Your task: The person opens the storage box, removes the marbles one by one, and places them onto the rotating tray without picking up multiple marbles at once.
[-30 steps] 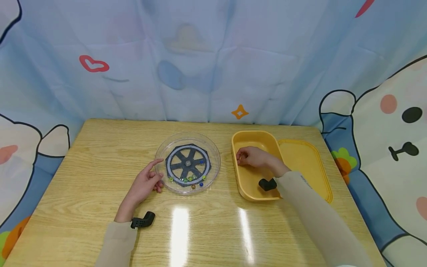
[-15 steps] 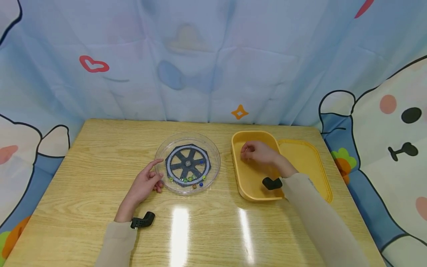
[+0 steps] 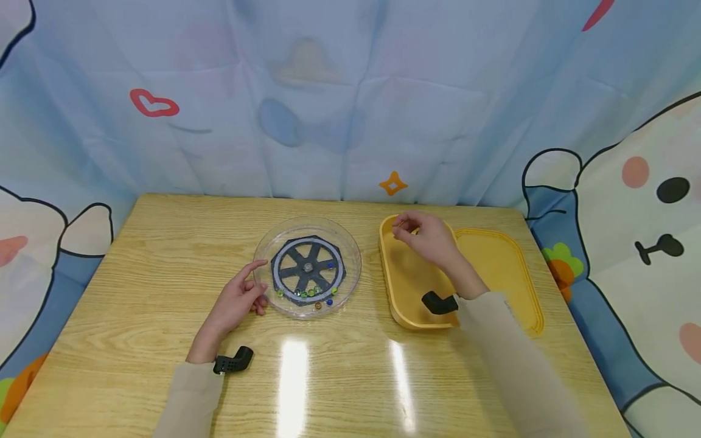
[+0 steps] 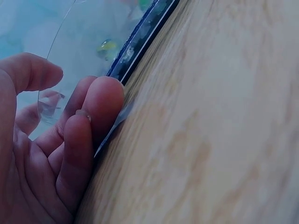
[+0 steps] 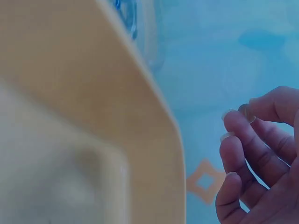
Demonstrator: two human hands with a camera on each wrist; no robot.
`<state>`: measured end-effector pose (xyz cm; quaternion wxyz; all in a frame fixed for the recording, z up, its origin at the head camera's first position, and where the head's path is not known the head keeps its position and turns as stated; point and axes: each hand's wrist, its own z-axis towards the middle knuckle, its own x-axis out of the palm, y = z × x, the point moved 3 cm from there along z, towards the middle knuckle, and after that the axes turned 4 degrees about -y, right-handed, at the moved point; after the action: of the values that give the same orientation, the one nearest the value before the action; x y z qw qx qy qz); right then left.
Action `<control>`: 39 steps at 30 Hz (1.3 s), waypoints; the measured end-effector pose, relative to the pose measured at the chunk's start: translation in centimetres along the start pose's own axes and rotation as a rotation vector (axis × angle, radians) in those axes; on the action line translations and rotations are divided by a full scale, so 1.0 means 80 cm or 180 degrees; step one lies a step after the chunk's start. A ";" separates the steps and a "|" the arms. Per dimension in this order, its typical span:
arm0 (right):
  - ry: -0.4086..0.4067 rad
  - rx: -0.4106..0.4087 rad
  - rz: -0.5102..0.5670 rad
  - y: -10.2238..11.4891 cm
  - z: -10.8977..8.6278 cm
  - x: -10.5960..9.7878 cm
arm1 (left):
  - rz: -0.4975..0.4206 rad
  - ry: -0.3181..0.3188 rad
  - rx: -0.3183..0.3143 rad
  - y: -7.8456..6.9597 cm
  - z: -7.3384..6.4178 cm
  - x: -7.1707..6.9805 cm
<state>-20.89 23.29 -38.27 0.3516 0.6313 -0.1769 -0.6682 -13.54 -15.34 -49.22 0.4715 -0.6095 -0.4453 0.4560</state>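
A clear round dish (image 3: pixel 353 277) stands left of the table's middle, showing a dark six-sided spoked pattern with a pale ring. Several small green, blue and amber glass marbles (image 3: pixel 311 292) lie in it, mostly along the near side. My left hand (image 3: pixel 237 302) rests against the dish's left rim, its fingers loosely bent; the left wrist view shows the fingertips by the clear edge. Above the far end of a yellow plastic box (image 3: pixel 393 292), my right hand (image 3: pixel 429 238) pinches a small glassy marble (image 5: pixel 246 113) between thumb and index finger.
A flat yellow lid (image 3: pixel 501 274) lies right of the box, partly beneath the right arm. The wooden table (image 3: pixel 175 243) ends at a patterned light blue curtain (image 3: pixel 219 140) behind. Black cameras are strapped to both wrists.
My right hand has risen from inside the yellow box and moved away from me, to above its far end. The left hand and the dish stay in place.
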 end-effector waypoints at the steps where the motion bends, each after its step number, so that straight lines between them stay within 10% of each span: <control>1: -0.0020 -0.0053 0.0002 0.005 -0.001 0.004 | 0.0001 0.0000 0.0007 0.001 0.000 0.000; 20: 0.0540 -0.0290 0.0699 0.060 -0.016 0.113 | 0.0016 -0.0036 0.0051 -0.003 0.000 0.002; 39: 0.0360 -0.0199 0.0742 0.057 -0.021 0.091 | 0.0015 -0.0022 0.0003 0.001 -0.003 0.000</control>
<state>-17.80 15.45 -40.63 0.4558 0.6319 -0.2081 -0.5913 -13.25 -15.39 -49.26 0.4691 -0.6087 -0.4453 0.4594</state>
